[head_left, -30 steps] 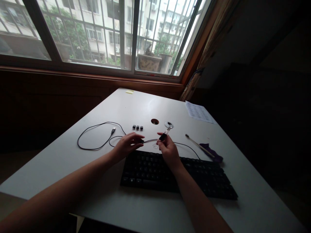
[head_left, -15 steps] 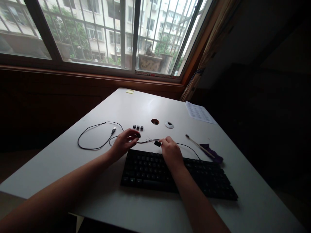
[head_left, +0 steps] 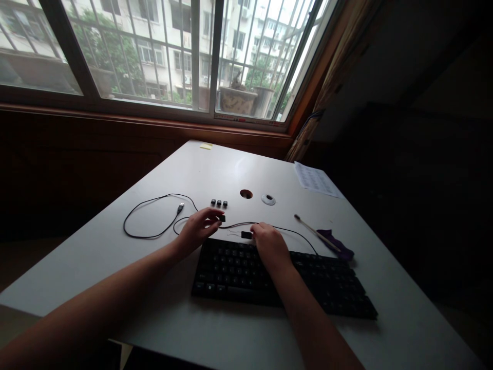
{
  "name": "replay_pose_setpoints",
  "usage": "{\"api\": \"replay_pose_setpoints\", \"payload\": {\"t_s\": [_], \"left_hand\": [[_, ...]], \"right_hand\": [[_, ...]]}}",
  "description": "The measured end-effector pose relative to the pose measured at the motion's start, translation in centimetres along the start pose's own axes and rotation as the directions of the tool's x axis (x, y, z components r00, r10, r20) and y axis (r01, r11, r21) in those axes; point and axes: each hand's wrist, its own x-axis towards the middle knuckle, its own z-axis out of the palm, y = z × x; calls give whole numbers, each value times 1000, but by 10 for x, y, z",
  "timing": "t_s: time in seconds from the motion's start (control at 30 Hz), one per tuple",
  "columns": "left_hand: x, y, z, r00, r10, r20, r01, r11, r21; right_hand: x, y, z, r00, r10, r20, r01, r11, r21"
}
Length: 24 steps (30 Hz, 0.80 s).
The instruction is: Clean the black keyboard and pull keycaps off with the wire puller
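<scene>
A: What is recorded of the left hand (head_left: 198, 223)?
B: A small black keycap (head_left: 222, 218) is pinched between its thumb and fingertips, just beyond the far left corner of the keyboard (head_left: 231, 267).
A: And of the right hand (head_left: 269, 244)?
B: A black-bodied tool (head_left: 246, 235) is gripped at its near end by the fingers, over the far edge of the keyboard; two thin wires are pointed leftward from it. The two hands are held apart, and no contact is made between keycap and tool.
A: What else is noted on the table (head_left: 173, 313)?
B: Three loose keycaps (head_left: 219, 203) are set in a row beyond the left hand. A black cable (head_left: 142, 237) is looped to the left, its USB plug (head_left: 180, 207) being exposed. At the right, a brush (head_left: 314, 230) is rested with one end on a purple cloth (head_left: 342, 249).
</scene>
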Motion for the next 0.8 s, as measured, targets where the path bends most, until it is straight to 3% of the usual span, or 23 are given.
{"api": "replay_pose_setpoints", "payload": {"t_s": [0.43,0.63,0.8], "left_hand": [[1,2,0,1000,-2,-2,2,1000,4],[2,3,0,1000,7,18,-7,1000,-2],[0,-2,3,998,24,55,-22,999,-44]], "right_hand": [[0,2,1,1000,-24,-15,25,996,90],[1,1,4,984,-83,-159,116,971,211],[1,-10,-3,945,-163,-282,283,840,462]]}}
